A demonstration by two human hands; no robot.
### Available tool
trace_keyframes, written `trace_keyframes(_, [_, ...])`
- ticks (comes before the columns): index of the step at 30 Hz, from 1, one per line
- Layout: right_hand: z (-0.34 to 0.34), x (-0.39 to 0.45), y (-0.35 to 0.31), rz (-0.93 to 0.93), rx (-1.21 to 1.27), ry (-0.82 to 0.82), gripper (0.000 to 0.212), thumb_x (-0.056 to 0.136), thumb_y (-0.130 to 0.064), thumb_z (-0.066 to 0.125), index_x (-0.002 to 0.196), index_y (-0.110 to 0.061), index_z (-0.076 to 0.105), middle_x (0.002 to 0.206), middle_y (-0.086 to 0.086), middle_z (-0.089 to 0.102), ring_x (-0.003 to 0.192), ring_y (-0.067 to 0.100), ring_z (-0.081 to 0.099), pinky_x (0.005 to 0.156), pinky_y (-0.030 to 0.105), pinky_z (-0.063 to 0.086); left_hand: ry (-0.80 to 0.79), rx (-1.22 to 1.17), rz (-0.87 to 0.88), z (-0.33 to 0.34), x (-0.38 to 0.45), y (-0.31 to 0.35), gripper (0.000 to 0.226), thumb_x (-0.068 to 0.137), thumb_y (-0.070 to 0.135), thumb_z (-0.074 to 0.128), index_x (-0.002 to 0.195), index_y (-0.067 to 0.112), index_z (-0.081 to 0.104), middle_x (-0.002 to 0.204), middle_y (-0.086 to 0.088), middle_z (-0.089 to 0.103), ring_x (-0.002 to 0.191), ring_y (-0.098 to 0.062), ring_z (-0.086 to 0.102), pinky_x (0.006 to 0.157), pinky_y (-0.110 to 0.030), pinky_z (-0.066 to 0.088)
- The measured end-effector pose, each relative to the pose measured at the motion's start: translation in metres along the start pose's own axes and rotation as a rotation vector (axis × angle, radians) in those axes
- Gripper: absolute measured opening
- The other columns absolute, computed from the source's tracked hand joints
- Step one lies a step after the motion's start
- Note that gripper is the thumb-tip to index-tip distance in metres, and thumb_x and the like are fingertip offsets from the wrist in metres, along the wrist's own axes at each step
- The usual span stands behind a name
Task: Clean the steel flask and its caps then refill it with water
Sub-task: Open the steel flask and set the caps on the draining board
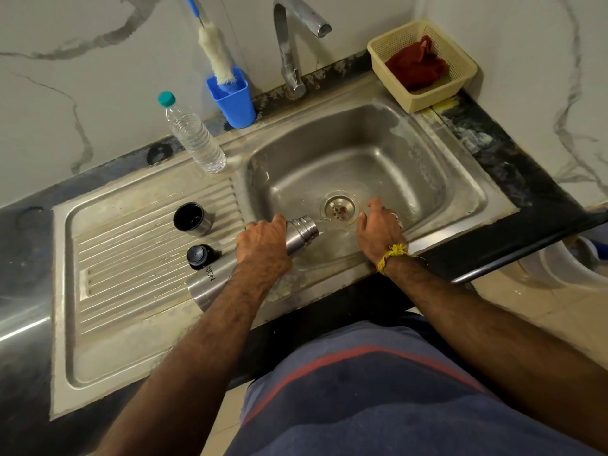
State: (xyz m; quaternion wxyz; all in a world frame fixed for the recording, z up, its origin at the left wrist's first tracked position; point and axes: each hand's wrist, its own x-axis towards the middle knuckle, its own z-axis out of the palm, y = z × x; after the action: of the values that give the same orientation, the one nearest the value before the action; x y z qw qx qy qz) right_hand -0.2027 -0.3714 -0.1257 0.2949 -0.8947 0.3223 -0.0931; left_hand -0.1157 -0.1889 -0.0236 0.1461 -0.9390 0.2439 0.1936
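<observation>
2 hands | L hand fingers clamped on flask | R hand fingers apart, relaxed

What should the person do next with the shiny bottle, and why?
Probably keep tipping the steel flask until it is empty. The left hand holds it on its side with its open mouth over the sink, and water still trickles toward the drain. The right hand holds nothing.
</observation>
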Motion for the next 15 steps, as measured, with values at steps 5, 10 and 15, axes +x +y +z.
trace_keyframes(5, [0.0,0.0,0.0,0.006,0.008,-0.008,0.02,0.098,-0.019,0.045,0.114,-0.007,0.045,0.096,0.018,0.068,0.093,0.035,0.062,0.076,0.044,0.054,-0.007,0.04,-0.005,-0.005,-0.002,0.002,0.071,0.076,0.031,0.086,0.131,0.017,0.044,0.118,-0.008,0.063,0.108,-0.026,0.059,0.078,-0.035,0.04])
trace_keyframes(10, [0.001,0.001,0.001,0.011,-0.008,-0.016,0.023,0.099,-0.019,0.045,0.117,-0.005,0.046,0.101,0.021,0.068,0.097,0.037,0.061,0.077,0.041,0.051,-0.019,0.068,-0.006,-0.013,-0.002,0.003,0.075,0.073,0.033,0.088,0.132,0.017,0.044,0.121,-0.008,0.063,0.111,-0.028,0.06,0.081,-0.036,0.043])
trace_keyframes(15, [0.0,0.0,0.001,0.002,-0.008,-0.018,0.023,0.099,-0.018,0.045,0.117,-0.004,0.045,0.1,0.022,0.067,0.096,0.039,0.061,0.075,0.041,0.049,-0.032,0.11,-0.012,-0.018,-0.003,0.006,0.075,0.072,0.032,0.087,0.132,0.017,0.044,0.12,-0.008,0.063,0.111,-0.027,0.059,0.078,-0.037,0.044])
